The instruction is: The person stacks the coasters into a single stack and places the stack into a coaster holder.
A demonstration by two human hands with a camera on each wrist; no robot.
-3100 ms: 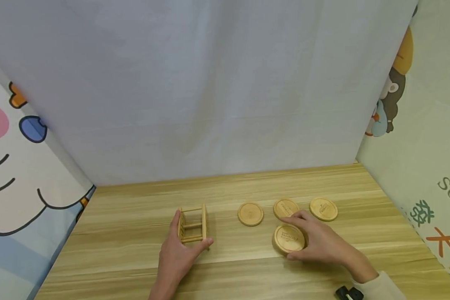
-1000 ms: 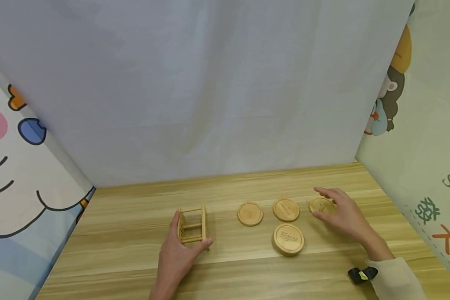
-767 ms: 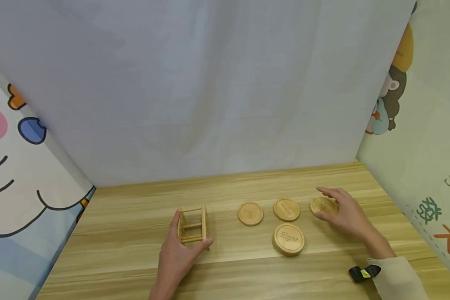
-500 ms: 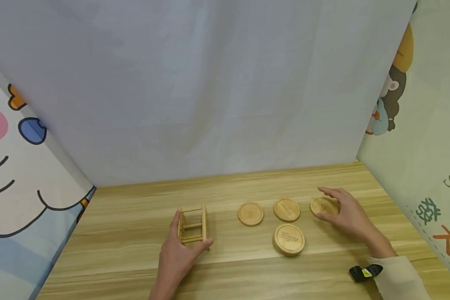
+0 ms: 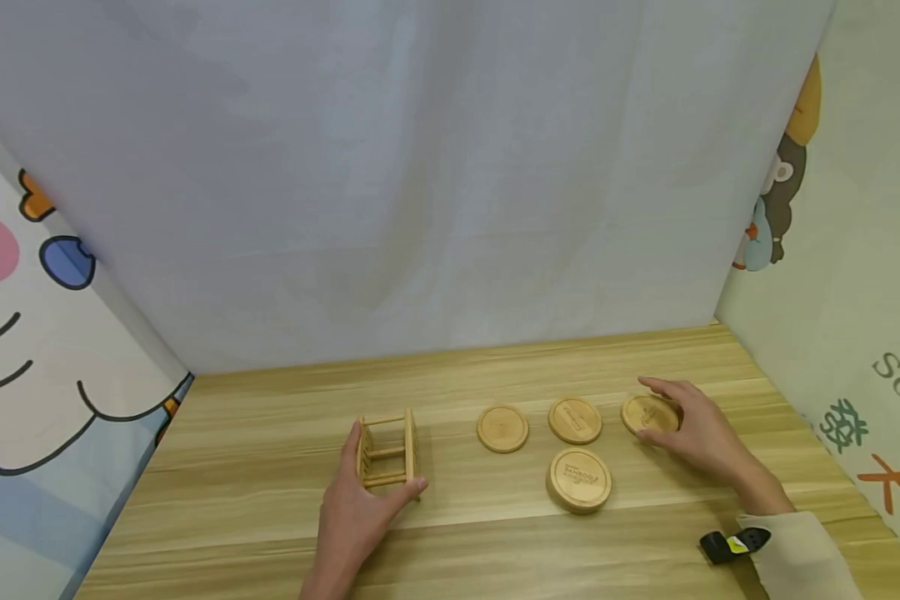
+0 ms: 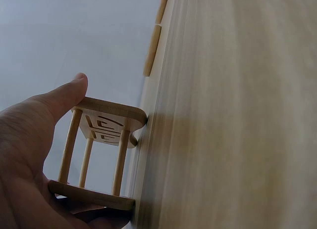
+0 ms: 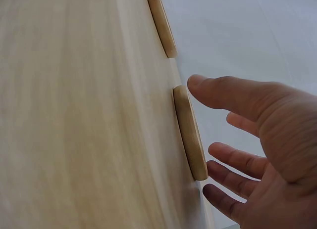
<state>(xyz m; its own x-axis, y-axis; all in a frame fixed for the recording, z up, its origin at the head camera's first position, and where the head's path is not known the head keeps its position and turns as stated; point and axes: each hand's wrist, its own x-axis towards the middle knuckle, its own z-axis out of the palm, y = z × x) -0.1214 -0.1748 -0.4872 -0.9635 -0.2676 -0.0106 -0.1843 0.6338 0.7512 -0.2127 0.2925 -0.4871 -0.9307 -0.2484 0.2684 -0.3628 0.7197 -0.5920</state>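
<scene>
My left hand (image 5: 356, 508) grips a small wooden coaster holder (image 5: 410, 450), thumb on one side panel and fingers on the other. In the left wrist view the holder (image 6: 110, 110) stands on the table, its slotted panels joined by thin round bars with nothing between them. My right hand (image 5: 699, 429) hovers at the rightmost round wooden coaster (image 5: 647, 414), thumb and fingers spread about its edge. The right wrist view shows that coaster (image 7: 189, 135) flat on the table, with the thumb apart from it.
A stack of wooden coasters (image 5: 579, 481) lies nearer me. Two single coasters lie behind and left of it, a middle coaster (image 5: 575, 420) and a left coaster (image 5: 502, 428). A grey curtain (image 5: 450, 208) closes the back, and printed cloths hang at both sides.
Three seconds ago my right hand held the stack of coasters; it has let go and moved right and back to the rightmost coaster. My left hand and the holder have stayed in place.
</scene>
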